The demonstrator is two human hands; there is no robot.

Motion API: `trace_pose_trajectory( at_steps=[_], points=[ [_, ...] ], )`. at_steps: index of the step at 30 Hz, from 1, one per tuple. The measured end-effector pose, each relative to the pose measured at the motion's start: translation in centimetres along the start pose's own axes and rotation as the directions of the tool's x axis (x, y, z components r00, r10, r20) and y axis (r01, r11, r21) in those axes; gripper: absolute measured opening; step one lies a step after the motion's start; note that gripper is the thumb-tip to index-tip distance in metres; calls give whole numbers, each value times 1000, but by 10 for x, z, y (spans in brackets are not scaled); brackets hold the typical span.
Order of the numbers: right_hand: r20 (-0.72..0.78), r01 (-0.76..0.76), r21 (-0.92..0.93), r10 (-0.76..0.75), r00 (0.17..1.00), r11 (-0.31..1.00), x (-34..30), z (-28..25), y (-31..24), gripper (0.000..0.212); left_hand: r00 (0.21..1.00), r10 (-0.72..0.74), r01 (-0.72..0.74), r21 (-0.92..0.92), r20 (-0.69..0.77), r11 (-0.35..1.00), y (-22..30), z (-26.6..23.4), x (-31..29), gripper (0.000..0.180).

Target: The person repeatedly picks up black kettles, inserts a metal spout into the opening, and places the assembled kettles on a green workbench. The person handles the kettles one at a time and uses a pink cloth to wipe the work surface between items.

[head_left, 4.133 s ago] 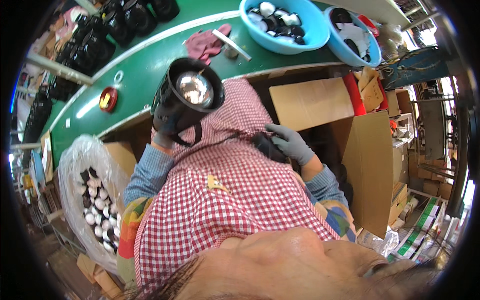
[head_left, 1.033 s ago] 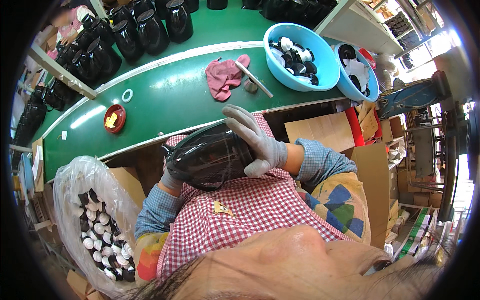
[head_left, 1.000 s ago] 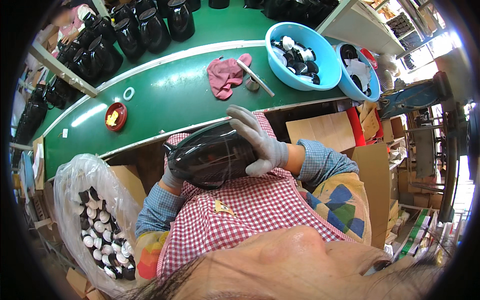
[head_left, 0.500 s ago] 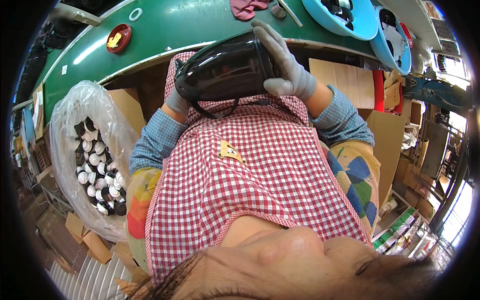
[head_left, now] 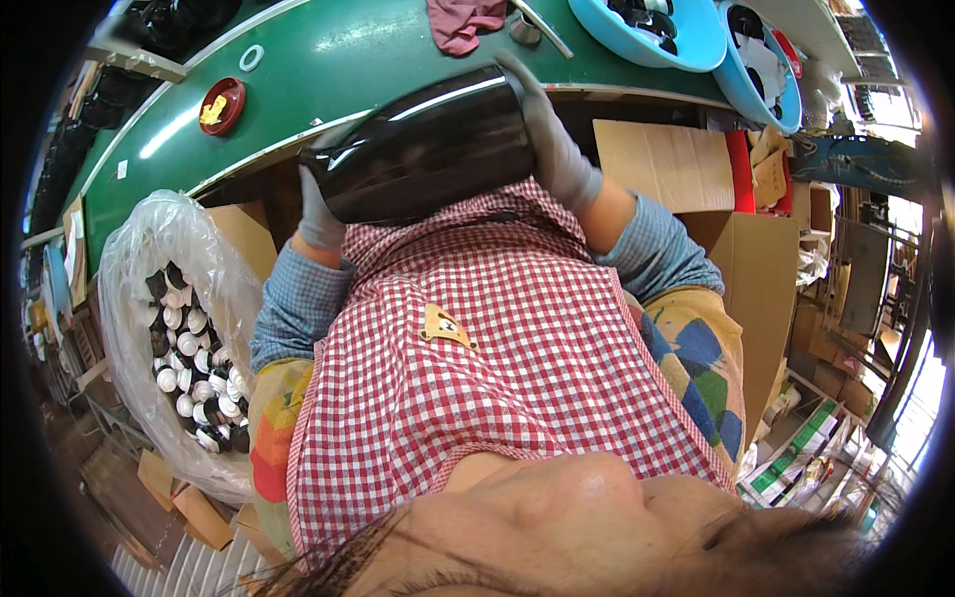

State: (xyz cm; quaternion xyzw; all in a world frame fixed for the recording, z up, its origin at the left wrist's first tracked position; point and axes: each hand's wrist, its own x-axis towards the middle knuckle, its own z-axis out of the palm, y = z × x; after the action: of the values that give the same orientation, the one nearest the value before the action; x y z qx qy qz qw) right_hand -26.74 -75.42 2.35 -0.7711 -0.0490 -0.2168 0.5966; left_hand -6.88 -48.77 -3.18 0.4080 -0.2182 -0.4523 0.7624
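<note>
Spanning a black container [head_left: 433, 149], left hand [head_left: 318, 217] and right hand [head_left: 559, 149] grip its ends near a bear emblem [head_left: 444, 326].

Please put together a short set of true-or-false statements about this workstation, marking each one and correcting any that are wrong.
1. The left hand and right hand hold the black vessel between them. True.
2. The black vessel stands upright on its base. False: it is held sideways, its length running from left to right.
3. The right hand is bare. False: it wears a grey glove.
4. A red dish with yellow material in it rests on the green table. True.
5. A green cloth lies on the table. False: the pink cloth lies there.
</note>
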Motion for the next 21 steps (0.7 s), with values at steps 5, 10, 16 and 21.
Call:
trace_pose_trajectory(
  at_steps=[5,10,16,21],
  points=[
    [-35,-88,314,104,994,945,-3,20,-25,71,992,-115,126,-400,51,908,27,8,0,44],
    [-141,28,73,-17,990,997,-8,22,-23,71,995,-98,92,-161,-32,983,-14,-7,-3,53],
    [-138,-228,448,319,938,864,12,15,-15,72,995,-78,69,-141,-61,988,15,5,6,53],
    [23,231,-255,-233,972,939,4,13,-44,94,956,-1,55,-177,293,983,-22,-17,8,49]
  ],
)
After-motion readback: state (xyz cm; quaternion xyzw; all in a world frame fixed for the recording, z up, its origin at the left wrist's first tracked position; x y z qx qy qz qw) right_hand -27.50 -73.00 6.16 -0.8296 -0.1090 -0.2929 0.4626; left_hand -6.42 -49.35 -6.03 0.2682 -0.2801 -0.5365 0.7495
